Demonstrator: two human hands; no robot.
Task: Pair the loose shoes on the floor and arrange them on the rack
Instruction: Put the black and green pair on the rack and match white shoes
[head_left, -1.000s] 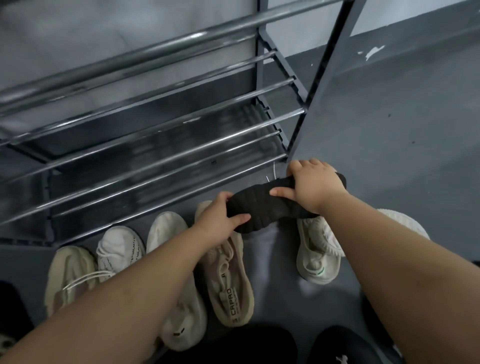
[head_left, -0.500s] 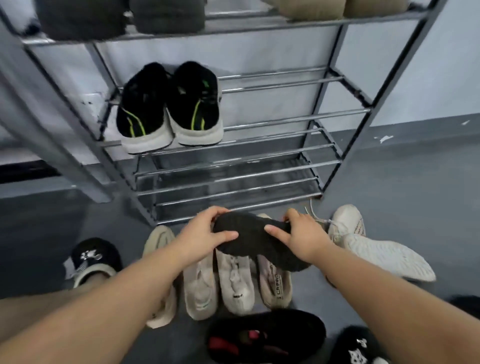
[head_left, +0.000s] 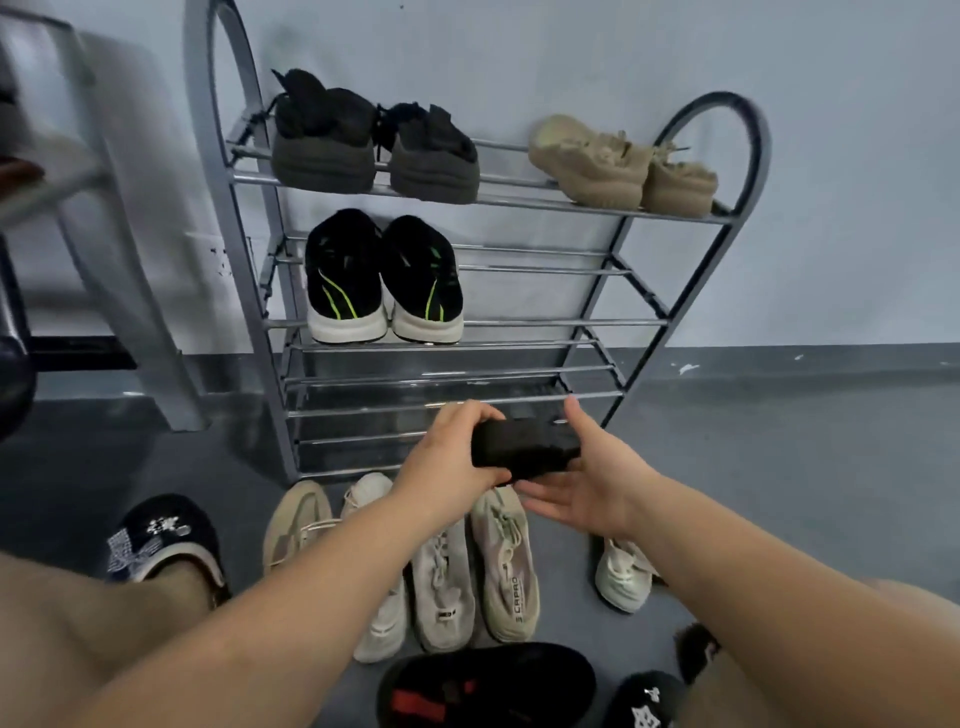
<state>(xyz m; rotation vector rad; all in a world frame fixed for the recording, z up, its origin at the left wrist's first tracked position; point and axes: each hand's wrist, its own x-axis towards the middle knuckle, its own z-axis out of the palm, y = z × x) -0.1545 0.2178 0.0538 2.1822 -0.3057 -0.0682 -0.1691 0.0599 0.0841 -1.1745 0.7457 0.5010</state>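
A black shoe (head_left: 524, 450) is held in mid-air just in front of the metal rack (head_left: 691, 218), approx. level w/ its lowest bars. The left hand (head_left: 448, 457) is closed around the shoe's left end; the right hand (head_left: 587, 480) is opened flat, palm up, beneath its right end, fingers touching the underside. On the rack, a dark pair (head_left: 374, 150) & a tan pair (head_left: 623, 166) are seen on the top tier, a black pair w/ green stripes (head_left: 382, 280) on the 2nd. On the floor (head_left: 805, 467), four pale shoes (head_left: 447, 577) lie side by side below the hands, a fifth (head_left: 623, 574) is partly hidden by the right forearm, and a black-and-red shoe (head_left: 488, 686) lies nearest the camera.
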